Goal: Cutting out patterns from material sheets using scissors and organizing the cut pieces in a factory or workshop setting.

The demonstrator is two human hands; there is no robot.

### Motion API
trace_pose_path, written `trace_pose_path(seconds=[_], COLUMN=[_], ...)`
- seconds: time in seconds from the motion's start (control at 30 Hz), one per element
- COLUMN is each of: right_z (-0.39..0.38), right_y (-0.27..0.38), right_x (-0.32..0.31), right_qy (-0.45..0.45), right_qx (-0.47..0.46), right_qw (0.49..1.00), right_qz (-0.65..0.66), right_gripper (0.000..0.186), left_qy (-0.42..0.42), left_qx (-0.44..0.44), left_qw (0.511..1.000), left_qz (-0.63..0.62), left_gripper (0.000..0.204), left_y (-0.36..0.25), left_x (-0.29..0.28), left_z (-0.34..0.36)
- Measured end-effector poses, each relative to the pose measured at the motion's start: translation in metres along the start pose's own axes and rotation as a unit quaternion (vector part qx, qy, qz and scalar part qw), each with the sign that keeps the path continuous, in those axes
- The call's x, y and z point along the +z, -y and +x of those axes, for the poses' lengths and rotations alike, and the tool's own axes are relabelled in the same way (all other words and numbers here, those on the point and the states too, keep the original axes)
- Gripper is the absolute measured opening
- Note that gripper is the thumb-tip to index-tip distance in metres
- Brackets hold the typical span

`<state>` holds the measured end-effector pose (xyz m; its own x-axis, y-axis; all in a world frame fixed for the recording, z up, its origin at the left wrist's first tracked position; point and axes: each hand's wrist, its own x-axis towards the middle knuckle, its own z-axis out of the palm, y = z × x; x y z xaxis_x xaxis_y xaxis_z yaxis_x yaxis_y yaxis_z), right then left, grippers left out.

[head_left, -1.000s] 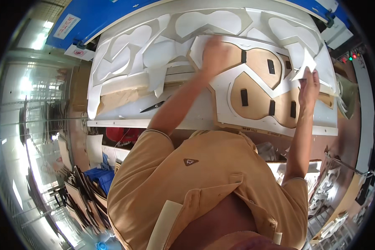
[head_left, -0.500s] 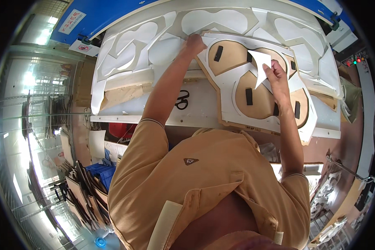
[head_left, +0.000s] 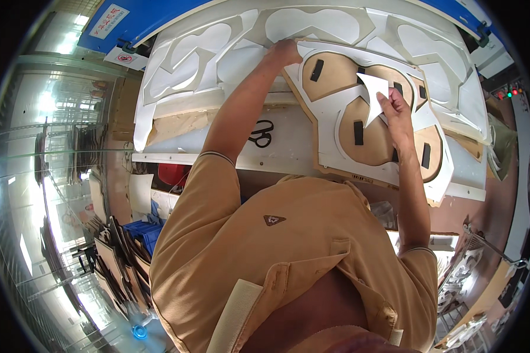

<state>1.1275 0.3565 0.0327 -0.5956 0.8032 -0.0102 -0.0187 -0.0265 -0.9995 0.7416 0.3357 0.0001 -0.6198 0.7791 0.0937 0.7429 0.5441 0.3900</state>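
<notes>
A brown board (head_left: pixel 363 130) with curved outlines and black pads lies on the worktable, and white sheet material (head_left: pixel 328 122) covers the parts around and between its rounded shapes. At the board's upper left corner is my left hand (head_left: pixel 285 54), closed on the edge, its fingertips partly hidden. My right hand (head_left: pixel 399 112) pinches a pointed white sheet offcut (head_left: pixel 376 91) between thumb and fingers. The offcut is held over the board's middle, covering part of the rounded shapes beneath.
White sheet (head_left: pixel 312 28) with curved cut outlines spreads over the table's far side. Black-handled scissors (head_left: pixel 261 134) lie left of the board. A blue machine panel (head_left: pixel 153 17) borders the far edge. Brown panels (head_left: pixel 115 267) and a blue crate (head_left: pixel 142 234) stand at lower left.
The whole view has shifted slightly, moving the table and board a little to the right in the picture. Both hands keep their holds, the right one still on the offcut.
</notes>
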Motion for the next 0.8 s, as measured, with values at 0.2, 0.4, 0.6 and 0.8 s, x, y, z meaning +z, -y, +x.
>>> trace_pose_path(seconds=[0.2, 0.4, 0.6, 0.8], right_z=[-0.005, -0.003, 0.005, 0.02], right_y=[0.004, -0.006, -0.002, -0.003], right_x=[0.001, -0.008, 0.0, 0.073], right_qy=[-0.006, -0.007, -0.063, -0.028], right_qx=[0.014, 0.014, 0.047, 0.044], right_qw=[1.0, 1.0, 0.997, 0.987], right_qz=[0.0, -0.019, -0.015, 0.15], right_gripper=[0.015, 0.013, 0.01, 0.016], left_qy=[-0.015, -0.032, -0.073, -0.205], left_qx=[0.005, 0.007, 0.002, 0.184], left_qw=[1.0, 0.999, 0.996, 0.946], left_qz=[0.003, 0.007, -0.044, -0.171], left_gripper=[0.029, 0.025, 0.023, 0.019], left_y=[-0.02, -0.036, -0.04, -0.097], left_x=[-0.008, -0.023, -0.04, -0.035], left_z=[-0.016, -0.042, -0.073, -0.148])
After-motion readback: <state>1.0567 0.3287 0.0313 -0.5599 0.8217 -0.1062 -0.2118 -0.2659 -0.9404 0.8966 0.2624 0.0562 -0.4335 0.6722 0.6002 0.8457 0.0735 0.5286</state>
